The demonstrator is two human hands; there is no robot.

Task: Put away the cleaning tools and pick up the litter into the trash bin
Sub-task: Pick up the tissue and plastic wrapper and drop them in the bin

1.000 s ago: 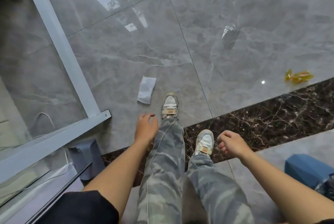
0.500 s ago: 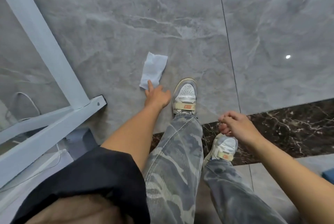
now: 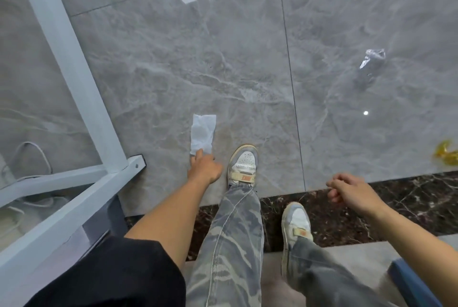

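Tissue point(image 3: 202, 133) lies on glossy grey floor tiles point(image 3: 247, 59), left hand point(image 3: 204, 166) touching its edge, right hand point(image 3: 352, 191) loosely curled.

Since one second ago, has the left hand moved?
Yes. The left hand went forward, away from the dark marble strip, and now reaches the near edge of the white tissue.

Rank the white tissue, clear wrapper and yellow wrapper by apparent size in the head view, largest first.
1. white tissue
2. clear wrapper, though it lies farther from the camera
3. yellow wrapper, cut off by the frame edge, so its rank is unsure
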